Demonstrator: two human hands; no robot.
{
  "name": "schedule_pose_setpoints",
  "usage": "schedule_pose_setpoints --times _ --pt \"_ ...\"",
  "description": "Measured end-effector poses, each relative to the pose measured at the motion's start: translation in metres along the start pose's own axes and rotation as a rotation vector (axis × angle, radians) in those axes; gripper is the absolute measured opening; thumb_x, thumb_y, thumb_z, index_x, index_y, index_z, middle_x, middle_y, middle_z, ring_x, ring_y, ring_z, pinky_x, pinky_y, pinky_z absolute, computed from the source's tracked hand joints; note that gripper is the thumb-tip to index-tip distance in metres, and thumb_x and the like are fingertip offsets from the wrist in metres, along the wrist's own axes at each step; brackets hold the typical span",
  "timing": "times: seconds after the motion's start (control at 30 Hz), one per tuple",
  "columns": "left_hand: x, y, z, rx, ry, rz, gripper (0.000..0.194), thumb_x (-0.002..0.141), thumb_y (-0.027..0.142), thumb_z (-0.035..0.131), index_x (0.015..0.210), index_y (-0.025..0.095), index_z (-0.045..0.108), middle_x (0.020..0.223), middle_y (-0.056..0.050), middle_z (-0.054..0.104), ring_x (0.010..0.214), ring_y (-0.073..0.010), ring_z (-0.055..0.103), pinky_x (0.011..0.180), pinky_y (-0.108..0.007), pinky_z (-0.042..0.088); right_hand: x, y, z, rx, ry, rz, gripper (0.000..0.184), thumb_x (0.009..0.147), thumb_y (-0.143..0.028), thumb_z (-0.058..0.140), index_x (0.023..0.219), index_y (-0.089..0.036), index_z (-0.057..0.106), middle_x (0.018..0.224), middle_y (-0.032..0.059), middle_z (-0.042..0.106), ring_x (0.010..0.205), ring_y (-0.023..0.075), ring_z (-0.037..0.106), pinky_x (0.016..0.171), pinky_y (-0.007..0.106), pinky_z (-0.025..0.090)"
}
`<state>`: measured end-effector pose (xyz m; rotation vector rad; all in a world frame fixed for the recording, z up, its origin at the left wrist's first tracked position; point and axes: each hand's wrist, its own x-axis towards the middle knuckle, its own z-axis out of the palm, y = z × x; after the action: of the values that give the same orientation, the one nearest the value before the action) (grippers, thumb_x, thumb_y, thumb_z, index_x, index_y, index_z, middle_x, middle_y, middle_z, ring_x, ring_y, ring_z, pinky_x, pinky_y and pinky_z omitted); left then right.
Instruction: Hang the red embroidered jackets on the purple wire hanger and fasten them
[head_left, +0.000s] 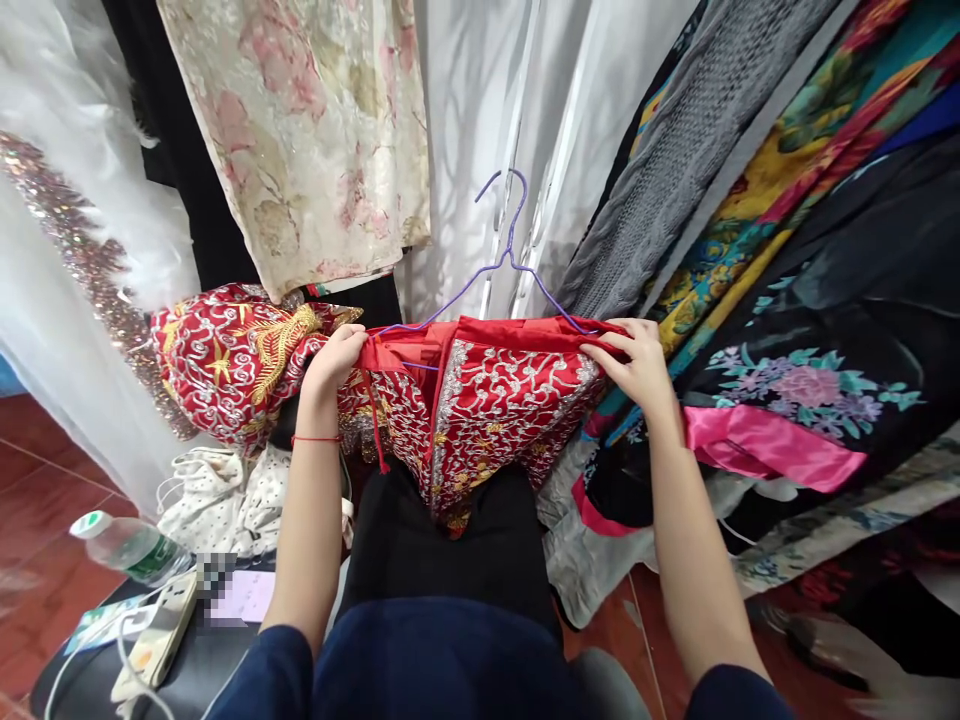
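A red garment (487,400) with silver and gold embroidery hangs on a thin purple wire hanger (504,240) in front of me. My left hand (334,360) is closed on the garment's top left edge, where a red cord dangles. My right hand (634,360) is closed on the top right edge, over the hanger's arm. The garment hangs down over my dark lap. A second red embroidered piece (232,355) lies bunched to the left, just beyond my left hand.
Hanging clothes surround me: a floral cream dress (315,130), white covers (480,120), a grey knit (675,150), and colourful floral fabrics (810,300) on the right. At lower left sit a water bottle (131,548), a power strip (157,635) with cables, and white spotted cloth (225,500).
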<state>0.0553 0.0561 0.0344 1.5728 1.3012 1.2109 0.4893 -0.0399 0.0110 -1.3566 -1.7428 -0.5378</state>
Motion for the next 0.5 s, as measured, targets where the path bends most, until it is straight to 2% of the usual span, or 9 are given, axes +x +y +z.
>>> schedule_pose_setpoints --times 0.1,0.3,0.43,0.5 --pt "0.001 0.0 -0.001 -0.125 -0.09 -0.107 0.013 0.069 0.019 0.056 0.063 0.022 0.045 0.053 0.004 0.047 0.048 -0.0102 0.039 0.048 -0.022 0.03 -0.001 0.002 0.001 0.002 0.003 0.003 0.02 0.086 -0.04 0.065 0.079 -0.022 0.072 0.108 0.0097 0.066 0.109 0.0278 0.055 0.1 0.048 0.042" --pt "0.004 -0.007 -0.004 -0.215 -0.184 -0.104 0.018 0.068 0.029 0.068 0.063 0.019 0.054 0.049 0.003 0.05 0.048 -0.0117 0.045 0.052 -0.023 0.039 -0.006 0.001 0.004 0.009 0.049 0.034 0.023 0.087 -0.043 0.064 0.082 -0.022 0.072 0.112 0.0107 0.066 0.11 0.0278 0.056 0.099 0.047 0.043" --pt "0.003 -0.023 -0.001 -0.146 -0.141 -0.104 0.019 0.07 0.032 0.067 0.063 0.018 0.057 0.05 0.001 0.053 0.049 -0.0126 0.049 0.055 -0.025 0.042 -0.009 -0.003 0.007 0.011 0.087 0.038 0.027 0.088 -0.045 0.063 0.083 -0.021 0.073 0.113 0.0113 0.066 0.108 0.0273 0.058 0.098 0.046 0.043" --pt "0.0 -0.032 0.005 -0.097 -0.125 -0.106 0.018 0.071 0.032 0.066 0.064 0.017 0.059 0.052 0.0 0.056 0.053 -0.0147 0.053 0.057 -0.026 0.044 -0.012 -0.004 0.008 0.024 0.064 0.037 0.029 0.089 -0.046 0.062 0.083 -0.02 0.072 0.109 0.011 0.066 0.103 0.0255 0.06 0.094 0.043 0.046"
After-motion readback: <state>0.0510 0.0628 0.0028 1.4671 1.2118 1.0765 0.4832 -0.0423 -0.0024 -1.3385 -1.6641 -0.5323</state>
